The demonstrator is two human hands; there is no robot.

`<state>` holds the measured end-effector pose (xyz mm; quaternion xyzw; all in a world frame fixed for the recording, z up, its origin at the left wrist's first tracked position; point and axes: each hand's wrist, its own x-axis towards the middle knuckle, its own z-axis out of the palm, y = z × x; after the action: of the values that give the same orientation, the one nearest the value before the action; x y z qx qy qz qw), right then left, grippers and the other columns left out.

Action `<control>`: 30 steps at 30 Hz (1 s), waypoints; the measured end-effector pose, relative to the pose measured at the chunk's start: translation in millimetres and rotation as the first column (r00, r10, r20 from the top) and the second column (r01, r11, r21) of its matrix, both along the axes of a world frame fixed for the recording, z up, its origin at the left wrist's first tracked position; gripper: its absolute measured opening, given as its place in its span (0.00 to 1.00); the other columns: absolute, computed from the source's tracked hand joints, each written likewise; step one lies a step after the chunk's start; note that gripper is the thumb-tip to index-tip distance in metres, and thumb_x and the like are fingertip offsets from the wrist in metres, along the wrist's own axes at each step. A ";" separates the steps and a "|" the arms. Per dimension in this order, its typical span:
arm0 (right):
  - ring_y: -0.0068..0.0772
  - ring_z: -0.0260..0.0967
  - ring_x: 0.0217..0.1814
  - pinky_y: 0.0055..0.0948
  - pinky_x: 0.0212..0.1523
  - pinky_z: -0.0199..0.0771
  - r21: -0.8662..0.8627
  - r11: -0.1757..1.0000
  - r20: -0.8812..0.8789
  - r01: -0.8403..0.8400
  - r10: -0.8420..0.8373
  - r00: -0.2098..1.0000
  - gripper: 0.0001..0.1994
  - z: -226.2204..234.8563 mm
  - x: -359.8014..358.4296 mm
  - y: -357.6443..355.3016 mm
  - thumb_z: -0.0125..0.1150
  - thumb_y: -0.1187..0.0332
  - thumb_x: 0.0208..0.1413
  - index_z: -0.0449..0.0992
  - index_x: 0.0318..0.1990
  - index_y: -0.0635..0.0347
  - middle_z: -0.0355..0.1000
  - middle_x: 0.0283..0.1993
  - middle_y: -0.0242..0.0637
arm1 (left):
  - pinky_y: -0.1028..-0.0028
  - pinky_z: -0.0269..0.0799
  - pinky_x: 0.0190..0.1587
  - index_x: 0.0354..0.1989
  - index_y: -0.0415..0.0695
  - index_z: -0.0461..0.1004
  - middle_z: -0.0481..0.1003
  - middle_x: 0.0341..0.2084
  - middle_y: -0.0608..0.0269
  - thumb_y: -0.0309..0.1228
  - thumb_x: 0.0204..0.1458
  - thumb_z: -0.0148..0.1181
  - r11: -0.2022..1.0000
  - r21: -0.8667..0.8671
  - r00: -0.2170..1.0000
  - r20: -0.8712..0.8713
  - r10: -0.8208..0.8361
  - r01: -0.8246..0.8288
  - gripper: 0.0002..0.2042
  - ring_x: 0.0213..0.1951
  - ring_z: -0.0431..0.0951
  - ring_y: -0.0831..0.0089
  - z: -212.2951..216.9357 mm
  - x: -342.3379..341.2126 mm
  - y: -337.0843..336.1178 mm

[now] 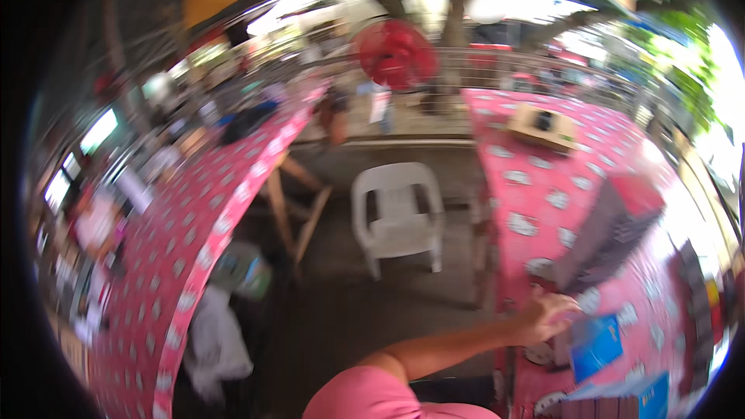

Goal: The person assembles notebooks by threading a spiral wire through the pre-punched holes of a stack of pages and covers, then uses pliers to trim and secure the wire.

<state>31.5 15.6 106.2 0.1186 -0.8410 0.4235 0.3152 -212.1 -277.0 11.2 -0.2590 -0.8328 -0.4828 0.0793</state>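
A flat blue rectangular packet [596,345] with a glossy face lies at the lower right of the frame, on the pink patterned cloth of the right-hand table [543,178]. It sits tilted, one corner pointing toward the frame's bottom edge, and blur hides any finer detail of its surface. Just above it stands a grey slanted display rack [601,237] with a red top, and at the bottom right edge lies a second blue box [648,396].

One hand [543,316] shows in the lower right, at the end of a bare forearm that comes up from a pink sleeve [388,396] at the bottom centre. Which of the person's hands it is cannot be told for certain from this view; it reaches out to the right side. The fingers are spread and loosely extended, not clenched, and they rest at the table's near edge, between the rack's foot and the blue packet's upper left corner. Whether the fingertips touch the packet or only the cloth beside it is lost in motion blur. It grasps nothing that can be seen. The other hand is out of view.

In the middle of the frame a white plastic armchair [397,213] stands on the dark floor between the two tables. A long table [194,240] under the same pink cloth curves down the left side. A red fan [396,53] stands at the top centre.
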 end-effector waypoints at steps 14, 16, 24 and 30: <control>0.52 0.71 0.45 0.38 0.43 0.76 0.478 0.861 0.176 -0.173 0.099 0.979 0.25 -98.8 -96.8 -46.4 0.65 0.60 0.54 0.69 0.52 0.68 0.68 0.48 0.57 | 0.59 0.56 0.62 0.54 0.38 0.68 0.64 0.57 0.45 0.35 0.49 0.61 0.937 0.341 0.997 -0.033 -0.066 0.074 0.24 0.62 0.60 0.52 -51.9 -24.2 119.4; 0.53 0.70 0.47 0.38 0.44 0.76 0.521 0.846 0.101 -0.115 0.073 0.992 0.26 -101.3 -102.5 -45.1 0.65 0.60 0.53 0.67 0.55 0.68 0.67 0.50 0.58 | 0.59 0.56 0.62 0.55 0.38 0.68 0.64 0.57 0.45 0.34 0.48 0.61 0.939 0.336 0.997 -0.012 -0.075 0.075 0.24 0.61 0.60 0.51 -56.2 -30.1 120.6; 0.54 0.65 0.54 0.40 0.48 0.75 0.348 0.927 0.406 -0.141 -0.014 0.914 0.33 -114.9 -113.0 -27.8 0.66 0.62 0.52 0.59 0.61 0.66 0.60 0.58 0.60 | 0.61 0.62 0.56 0.47 0.37 0.72 0.70 0.47 0.48 0.25 0.46 0.60 0.910 0.411 0.998 0.011 0.056 -0.056 0.17 0.53 0.67 0.51 -77.3 -38.6 131.0; 0.50 0.67 0.52 0.41 0.49 0.75 0.365 0.918 0.351 -0.157 0.021 0.936 0.32 -93.5 -108.2 -36.7 0.69 0.61 0.50 0.63 0.59 0.68 0.65 0.56 0.54 | 0.60 0.66 0.46 0.35 0.38 0.71 0.71 0.34 0.51 0.23 0.52 0.54 0.875 0.465 0.990 0.005 0.144 -0.130 0.04 0.41 0.71 0.51 -62.0 -37.9 143.9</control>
<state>-76.7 -21.1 12.7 0.1423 -0.9431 0.2773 0.1158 -250.0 -133.1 -50.8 -0.1801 -0.7079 -0.6573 0.1853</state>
